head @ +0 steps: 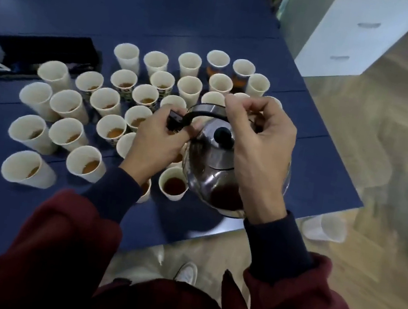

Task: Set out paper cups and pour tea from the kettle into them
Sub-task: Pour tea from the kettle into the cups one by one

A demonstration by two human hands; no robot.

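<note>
1. Round steel kettle [212, 161] w/ clear glass lower body is off the dark blue table [114, 6], above its near right corner. Dark tea is pooled in the glass part nearest the person.
2. L hand [156, 144] grasps the near end of the kettle's black arched handle [201, 112], fingers wrapped round it.
3. R hand [262, 153] sits over the kettle's far side, fingers [232, 105] curled at the handle's other end. Can't tell if they actually clamp it.
4. Black round knob [223, 134] on the steel lid shows between the two hands.
5. Many white paper cups [126, 58] stand upright in rough rows across the table, close together. Most on the L side and middle hold a little orange-brown tea; several at the back look unfilled.
6. One white cup [174, 197] just L of the kettle's body holds much darker tea, filled higher than the rest.
7. Motion blur softens the nearer cups.
8. Long black box [48, 52] lies on the table, far L of the cups.
9. White drawer cabinet [350, 30] stands on the wood floor [388, 130] beyond the table's R edge.
10. Sleeves are maroon w/ navy cuffs [114, 193].
</note>
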